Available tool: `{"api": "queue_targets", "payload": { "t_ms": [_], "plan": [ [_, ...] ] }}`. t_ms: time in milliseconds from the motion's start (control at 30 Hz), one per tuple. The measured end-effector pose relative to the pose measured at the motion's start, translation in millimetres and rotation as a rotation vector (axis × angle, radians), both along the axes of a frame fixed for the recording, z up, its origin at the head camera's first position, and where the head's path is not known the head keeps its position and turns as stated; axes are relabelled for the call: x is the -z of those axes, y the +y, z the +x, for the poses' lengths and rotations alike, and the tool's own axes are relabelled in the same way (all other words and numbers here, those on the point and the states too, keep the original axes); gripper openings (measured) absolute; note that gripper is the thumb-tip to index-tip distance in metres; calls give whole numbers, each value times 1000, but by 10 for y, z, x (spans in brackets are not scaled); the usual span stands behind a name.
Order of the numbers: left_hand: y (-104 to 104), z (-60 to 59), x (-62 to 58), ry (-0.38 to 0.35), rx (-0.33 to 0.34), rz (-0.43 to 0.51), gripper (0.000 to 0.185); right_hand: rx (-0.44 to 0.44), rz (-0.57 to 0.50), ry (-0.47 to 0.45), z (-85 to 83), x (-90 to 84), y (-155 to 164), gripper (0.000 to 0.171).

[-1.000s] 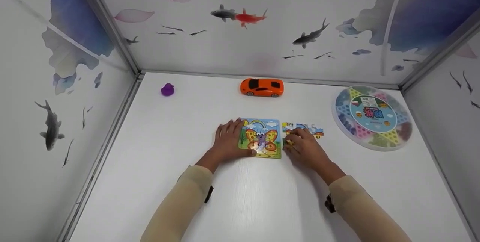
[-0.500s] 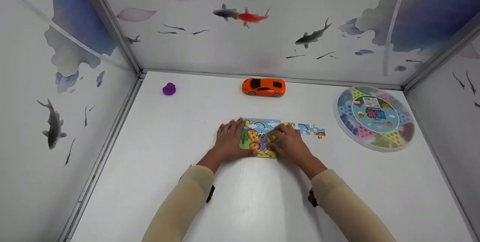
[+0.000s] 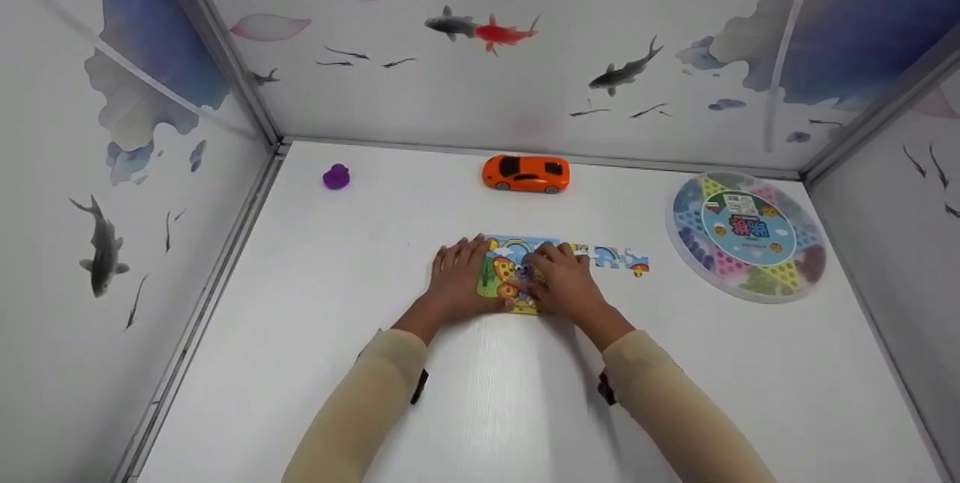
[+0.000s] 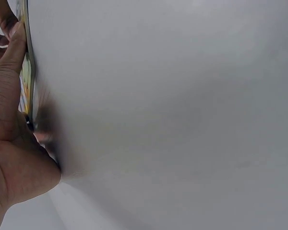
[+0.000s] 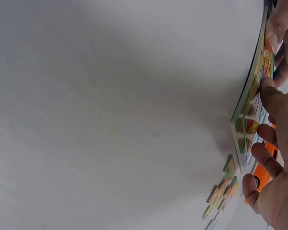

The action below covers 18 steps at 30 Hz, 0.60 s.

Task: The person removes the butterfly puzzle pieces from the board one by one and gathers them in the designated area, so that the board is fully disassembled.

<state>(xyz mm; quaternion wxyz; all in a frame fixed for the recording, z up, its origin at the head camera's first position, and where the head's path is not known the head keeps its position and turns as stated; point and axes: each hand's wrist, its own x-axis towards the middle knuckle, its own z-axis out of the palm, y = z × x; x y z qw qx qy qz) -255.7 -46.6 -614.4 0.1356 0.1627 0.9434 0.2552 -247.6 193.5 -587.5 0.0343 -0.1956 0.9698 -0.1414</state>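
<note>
A small butterfly jigsaw puzzle board [image 3: 495, 273] lies flat on the white table. My left hand [image 3: 459, 282] holds its left side, with the fingers along that edge and the thumb at the near edge. In the left wrist view, the left thumb [image 4: 12, 52] lies along the board's rim. Over the board's right half is my right hand [image 3: 566, 284], its fingers curled down to the picture and covering part of it. It pinches a puzzle piece that the fingers mostly hide. In the right wrist view, the right thumb [image 5: 273, 98] touches the picture surface. Several loose puzzle pieces [image 3: 607, 256] lie just right of the board.
An orange toy car [image 3: 526, 173] stands behind the board. A purple toy duck [image 3: 337, 176] sits at the back left. At the right lies a round, clear-rimmed board game box [image 3: 748, 237]. Printed white panels [image 3: 525, 100] enclose the table's back and sides.
My right hand has moved left from the loose pieces onto the board, bringing a piece along, then slid slightly further left over the picture. My left hand has stayed at the board's left side.
</note>
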Motion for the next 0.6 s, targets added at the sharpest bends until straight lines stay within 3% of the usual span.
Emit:
{"api": "queue_targets", "payload": {
  "t_ms": [167, 333, 600],
  "plan": [
    [-3, -15, 40, 11, 9, -1, 125, 7, 26, 8, -18, -3, -63, 48],
    [1, -2, -8, -13, 4, 13, 123, 24, 77, -26, -45, -63, -153, 54],
    [1, 24, -35, 7, -4, 28, 122, 28, 169, -50, -72, -108, -270, 61]
  ]
}}
